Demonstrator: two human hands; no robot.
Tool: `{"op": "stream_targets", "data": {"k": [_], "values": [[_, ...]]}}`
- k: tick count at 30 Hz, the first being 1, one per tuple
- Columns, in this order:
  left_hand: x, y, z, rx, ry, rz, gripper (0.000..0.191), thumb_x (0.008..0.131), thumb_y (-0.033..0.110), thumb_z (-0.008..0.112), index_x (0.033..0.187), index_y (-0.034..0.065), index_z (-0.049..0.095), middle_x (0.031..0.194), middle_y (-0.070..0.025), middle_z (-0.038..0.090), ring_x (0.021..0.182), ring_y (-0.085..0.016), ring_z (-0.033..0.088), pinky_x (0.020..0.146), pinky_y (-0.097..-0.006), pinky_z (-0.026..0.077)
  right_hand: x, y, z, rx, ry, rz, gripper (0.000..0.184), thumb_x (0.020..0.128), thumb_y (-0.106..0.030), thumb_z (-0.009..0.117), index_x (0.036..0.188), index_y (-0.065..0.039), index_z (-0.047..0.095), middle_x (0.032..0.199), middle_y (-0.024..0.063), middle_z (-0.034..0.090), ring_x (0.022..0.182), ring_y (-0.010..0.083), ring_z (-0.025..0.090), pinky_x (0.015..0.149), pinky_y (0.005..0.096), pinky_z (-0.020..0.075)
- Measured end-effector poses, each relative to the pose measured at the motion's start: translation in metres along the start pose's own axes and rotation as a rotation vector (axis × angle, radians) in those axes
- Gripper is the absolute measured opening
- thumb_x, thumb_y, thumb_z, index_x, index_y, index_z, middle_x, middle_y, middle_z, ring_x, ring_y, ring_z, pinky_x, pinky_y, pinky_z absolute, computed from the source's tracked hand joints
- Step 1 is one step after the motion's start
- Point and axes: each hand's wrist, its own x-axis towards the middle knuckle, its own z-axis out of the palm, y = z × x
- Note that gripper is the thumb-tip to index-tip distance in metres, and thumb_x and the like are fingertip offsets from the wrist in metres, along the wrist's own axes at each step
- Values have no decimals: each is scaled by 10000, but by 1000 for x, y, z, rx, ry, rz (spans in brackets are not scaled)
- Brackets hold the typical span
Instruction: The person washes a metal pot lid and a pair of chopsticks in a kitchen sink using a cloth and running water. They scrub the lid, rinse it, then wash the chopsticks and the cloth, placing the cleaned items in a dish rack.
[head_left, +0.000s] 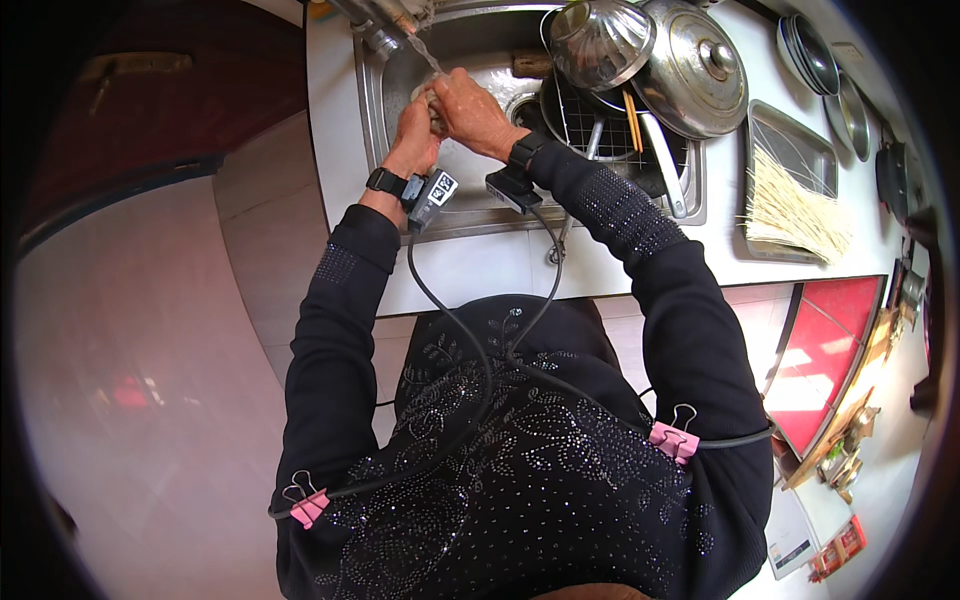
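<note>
A wadded, light-coloured cloth is gripped between my two hands over the stainless steel sink. My left hand closes on its near side. From the right, my right hand wraps over it, and the fingers hide most of the cloth. Water runs from the metal faucet down onto the cloth and the fingers. The sink drain lies just right of my hands, partly covered by my right hand and the cookware.
On the sink's right side are a fluted metal bowl, a large pot lid, wooden chopsticks and a pan handle. Further right, a metal tray holds dry noodles beside stacked bowls. Cables hang from both wrists.
</note>
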Motion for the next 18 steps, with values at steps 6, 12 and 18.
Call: {"op": "stream_targets", "data": {"k": [6,12,18], "values": [[-22,10,17,166,88,5,345,981,375,448,1146,93,561,1024,-28,644,895,-136,634,706,-320,533,19,25,3,5,9,141,234,847,-232,554,946,-21,538,889,219,599,821,445,607,717,515,498],[-46,35,27,458,-238,129,499,968,491,433,1071,41,620,907,-48,654,787,-136,652,690,-274,540,9,86,-18,-95,-383,-115,258,802,-305,604,934,-86,638,847,165,650,795,378,617,666,468,478],[-51,65,-11,1100,-163,461,547,977,446,418,1021,-76,576,827,-122,623,693,-227,565,737,-393,451,-28,112,-64,564,-314,217,388,916,-394,537,1052,-45,636,930,109,676,903,239,623,799,345,467]]}}
